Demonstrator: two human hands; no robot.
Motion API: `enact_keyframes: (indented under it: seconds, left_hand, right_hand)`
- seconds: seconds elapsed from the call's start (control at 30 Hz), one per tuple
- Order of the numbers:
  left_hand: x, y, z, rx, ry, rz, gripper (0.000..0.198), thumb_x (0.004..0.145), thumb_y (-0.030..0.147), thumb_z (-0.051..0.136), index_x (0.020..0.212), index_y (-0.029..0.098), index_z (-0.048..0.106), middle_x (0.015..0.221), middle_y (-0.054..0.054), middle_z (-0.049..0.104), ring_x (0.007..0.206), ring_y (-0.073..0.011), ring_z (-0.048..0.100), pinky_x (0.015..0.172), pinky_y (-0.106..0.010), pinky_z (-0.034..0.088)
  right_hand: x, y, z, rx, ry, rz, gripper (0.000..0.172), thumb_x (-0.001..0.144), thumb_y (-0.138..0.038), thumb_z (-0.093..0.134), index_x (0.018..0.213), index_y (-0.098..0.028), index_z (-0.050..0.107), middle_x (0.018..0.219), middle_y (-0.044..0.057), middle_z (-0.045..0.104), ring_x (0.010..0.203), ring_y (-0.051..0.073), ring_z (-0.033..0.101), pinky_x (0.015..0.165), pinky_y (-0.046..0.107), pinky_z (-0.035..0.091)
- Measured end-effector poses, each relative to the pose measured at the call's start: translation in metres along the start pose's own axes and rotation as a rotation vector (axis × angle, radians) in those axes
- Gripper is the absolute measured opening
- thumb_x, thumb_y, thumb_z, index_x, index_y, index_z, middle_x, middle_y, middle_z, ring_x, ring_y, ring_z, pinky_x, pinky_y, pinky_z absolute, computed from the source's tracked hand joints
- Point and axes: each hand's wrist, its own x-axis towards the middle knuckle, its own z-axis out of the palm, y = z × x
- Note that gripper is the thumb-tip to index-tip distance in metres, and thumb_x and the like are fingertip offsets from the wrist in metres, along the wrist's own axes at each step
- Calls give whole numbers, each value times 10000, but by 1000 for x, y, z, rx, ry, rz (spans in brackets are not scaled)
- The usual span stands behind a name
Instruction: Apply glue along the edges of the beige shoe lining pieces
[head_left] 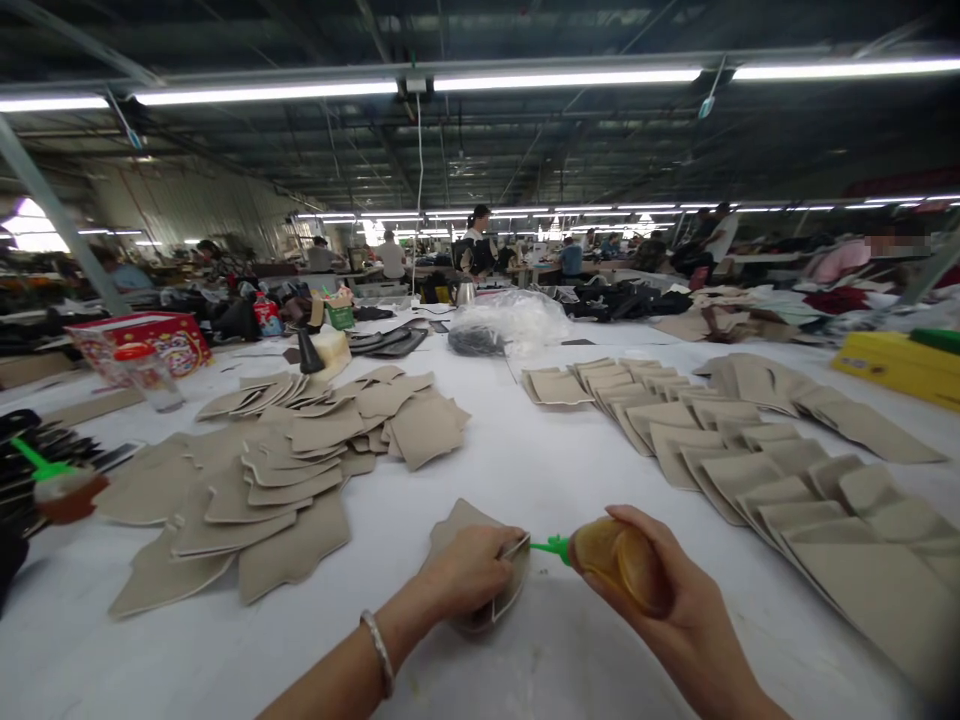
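My right hand (675,590) is wrapped round a squeeze bottle (619,560) of amber liquid, tipped on its side. The bottle's green nozzle (551,546) points left, its tip at the edge of a beige sheet piece (465,520). On that piece lies my left hand (472,570), its fingers closed on the near right edge, which is lifted or folded. A bracelet (377,650) circles my left wrist. Left of it spreads a loose pile of beige pieces (292,490). Overlapping rows of similar pieces (750,480) lie to the right.
A second green-tipped bottle (67,490) lies at the far left. Behind it stand a clear jar with a red lid (150,375) and a red box (180,340). Clear plastic wrap (517,320) sits mid-table, a yellow box (900,365) far right. People work in the background.
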Motion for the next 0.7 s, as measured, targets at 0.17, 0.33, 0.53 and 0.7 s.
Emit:
enact_keyframes:
  seconds: [0.17,0.33,0.53,0.7]
  left_hand:
    - [-4,6,-2,-1,-3,-41,517,739,127,429,1197,296,599,1174,25,656,1060,-194,581,898,-267,423]
    - [-7,11,-2,36,-4,-59,482,751,148,444,1182,295,602,1141,-6,666,1019,-224,596,868,-297,431]
    - [-9,11,-1,101,-9,-47,395,756,174,442,1097,270,615,1008,-24,689,920,-224,614,772,-286,441]
    - [-7,8,1,144,-16,-15,348,742,204,447,1047,254,607,926,-27,685,849,-223,620,695,-276,438]
  right_hand:
    - [0,5,5,-53,-50,-114,433,878,-363,658,1257,-297,460,1198,44,531,1035,241,564,884,306,468]
    - [-7,9,4,-102,-94,-159,426,867,-312,626,1257,-291,453,1185,54,539,1027,248,572,846,302,488]
    - [-7,13,0,-115,-18,-69,443,860,-403,665,1244,-293,474,1164,29,568,1008,233,584,855,274,473]
    - [-5,12,1,-85,-18,-27,409,871,-429,661,1215,-287,492,1121,13,578,940,205,603,814,240,486]
